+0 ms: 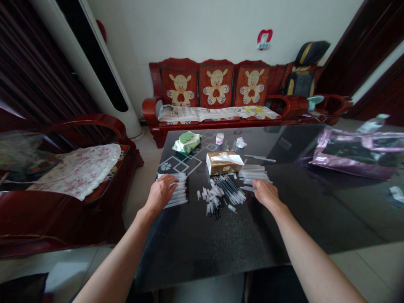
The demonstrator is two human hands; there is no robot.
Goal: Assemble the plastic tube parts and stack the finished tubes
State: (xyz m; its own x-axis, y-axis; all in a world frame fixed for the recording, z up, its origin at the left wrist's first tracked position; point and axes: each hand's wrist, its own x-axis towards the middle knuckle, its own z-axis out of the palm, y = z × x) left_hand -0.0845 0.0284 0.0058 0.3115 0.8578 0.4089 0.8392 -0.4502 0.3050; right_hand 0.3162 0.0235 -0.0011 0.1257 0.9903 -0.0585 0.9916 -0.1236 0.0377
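Near edge of dark table (205, 246): bare surface. Beyond it, mid-table: heap of small caps (214, 198), touching a bundle of thin dark rods (229, 189). Left hand (160, 191): fingers bent over the left row of pale tubes (179, 194); grip cannot be told. Right hand (265, 193): fingers curled at the near side of the right row of pale tubes (254, 172); pinch cannot be told. Just behind rods: tissue box (222, 165). Farther: green wipes pack (187, 144), small jar (219, 138). Farthest: red wooden sofa (217, 123).

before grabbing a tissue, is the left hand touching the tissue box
No, the left hand is at the white tubes, apart from the tissue box.
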